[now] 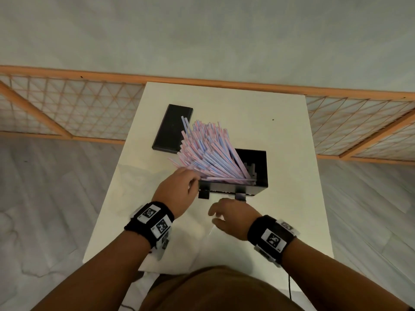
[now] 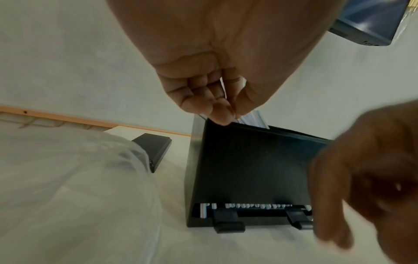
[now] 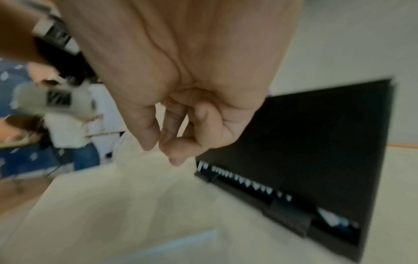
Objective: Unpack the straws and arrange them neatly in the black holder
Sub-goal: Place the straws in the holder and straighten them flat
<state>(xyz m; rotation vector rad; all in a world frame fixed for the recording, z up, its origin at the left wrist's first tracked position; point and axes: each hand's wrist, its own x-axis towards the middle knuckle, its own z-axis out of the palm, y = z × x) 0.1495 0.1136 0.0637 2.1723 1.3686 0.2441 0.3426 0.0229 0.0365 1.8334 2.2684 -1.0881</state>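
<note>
The black holder (image 1: 261, 173) stands open-topped on the white table (image 1: 287, 221). A thick bundle of pink and blue straws (image 1: 206, 151) stands in it, fanning out toward the far left. My left hand (image 1: 194, 179) is at the holder's near left corner, fingers curled, and seems to pinch a straw at the rim (image 2: 222, 112). My right hand (image 1: 215, 215) hovers just in front of the holder (image 3: 316, 142), fingers loosely curled (image 3: 167, 148) and holding nothing. Straw ends (image 2: 248, 206) show in the holder's low front slot.
The holder's black lid (image 1: 171, 129) lies flat behind the straws at the left. Clear plastic wrapping (image 2: 79, 169) lies on the table left of the holder. A wooden lattice screen (image 1: 67, 113) runs behind the table. The table's near edge is at my body.
</note>
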